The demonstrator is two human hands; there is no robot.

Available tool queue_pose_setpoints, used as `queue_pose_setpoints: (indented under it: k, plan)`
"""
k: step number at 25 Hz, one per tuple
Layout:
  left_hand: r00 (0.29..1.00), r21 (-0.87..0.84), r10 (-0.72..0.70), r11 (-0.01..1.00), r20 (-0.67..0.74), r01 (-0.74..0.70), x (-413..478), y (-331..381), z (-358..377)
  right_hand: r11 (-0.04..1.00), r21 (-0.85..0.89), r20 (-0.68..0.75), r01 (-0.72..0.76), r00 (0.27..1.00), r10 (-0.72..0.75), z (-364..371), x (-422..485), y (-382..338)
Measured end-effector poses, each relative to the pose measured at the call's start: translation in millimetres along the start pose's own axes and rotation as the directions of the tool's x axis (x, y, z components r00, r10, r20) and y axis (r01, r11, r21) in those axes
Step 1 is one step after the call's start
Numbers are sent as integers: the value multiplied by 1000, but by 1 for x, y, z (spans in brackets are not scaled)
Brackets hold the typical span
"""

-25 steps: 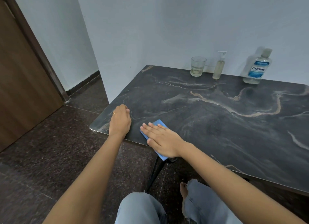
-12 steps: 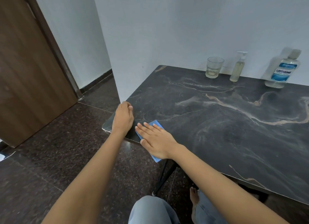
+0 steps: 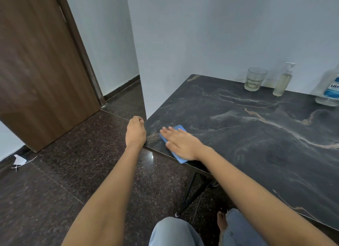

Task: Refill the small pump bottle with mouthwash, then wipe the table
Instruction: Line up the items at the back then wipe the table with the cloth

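The refill looks finished, so the step in hand is, by my reading, the wipe. The right hand (image 3: 180, 142) lies flat, fingers spread, pressing one blue cloth (image 3: 180, 159) onto the near left corner of the table (image 3: 256, 154); a fold of the cloth hangs over the near edge. The left hand (image 3: 135, 133) is loosely curled at the table's left edge, gripping nothing that shows — it seems to brace or wait just off the corner.

To do this well, keep the palm flat so the whole cloth bears on the stone, and sweep in overlapping strokes toward one edge rather than scrubbing in place. The cupped left hand could catch whatever is pushed off the corner. The overhanging part of the cloth does no work; drawing it back under the palm would help. Most of the tabletop to the right looks unreached yet.

Along the far edge, against the wall, stand three vessels, well apart from the hands: one drinking glass (image 3: 255, 79), one small pump bottle (image 3: 282, 82) with pale liquid and its pump on, and one large mouthwash bottle (image 3: 330, 91), partly cut off at the right — so its cap cannot be seen.
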State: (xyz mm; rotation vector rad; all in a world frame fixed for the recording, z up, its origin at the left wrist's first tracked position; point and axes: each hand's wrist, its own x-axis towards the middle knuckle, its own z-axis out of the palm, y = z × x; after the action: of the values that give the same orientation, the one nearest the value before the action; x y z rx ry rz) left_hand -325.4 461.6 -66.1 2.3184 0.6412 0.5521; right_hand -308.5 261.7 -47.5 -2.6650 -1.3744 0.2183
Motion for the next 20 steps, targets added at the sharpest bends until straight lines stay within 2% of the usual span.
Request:
queue_pose_setpoints:
  k: [3,6,9,11,13,15,17,20]
  plan:
    - [1000,-15,-11,1000,21,11,0,-1,-1,1000,-25,-13,-18,1000,18,2,-60,25]
    - [1000,-89,-27,996,8,28,1,-4,-2,999,-39,15,-34,999,34,5,-92,20]
    - [986,-229,-159,959,41,164,5,1,-2,1000,-15,34,21,999,-20,4,-68,7]
    - [973,-389,-209,892,101,232,10,2,-3,995,-1,31,97,995,-96,6,-30,-8]
    - [959,-588,-251,760,129,278,16,-2,-5,989,-1,11,146,989,-146,10,15,-26]
    - [945,-680,-299,665,135,307,20,-7,-7,988,-2,-13,154,988,-154,12,56,-40]
    - [945,-659,-314,693,87,291,23,-5,-9,990,16,-35,141,990,-140,11,85,-42]
    - [974,-503,-226,844,-25,183,24,8,-7,997,34,-44,71,997,-69,8,114,-24]
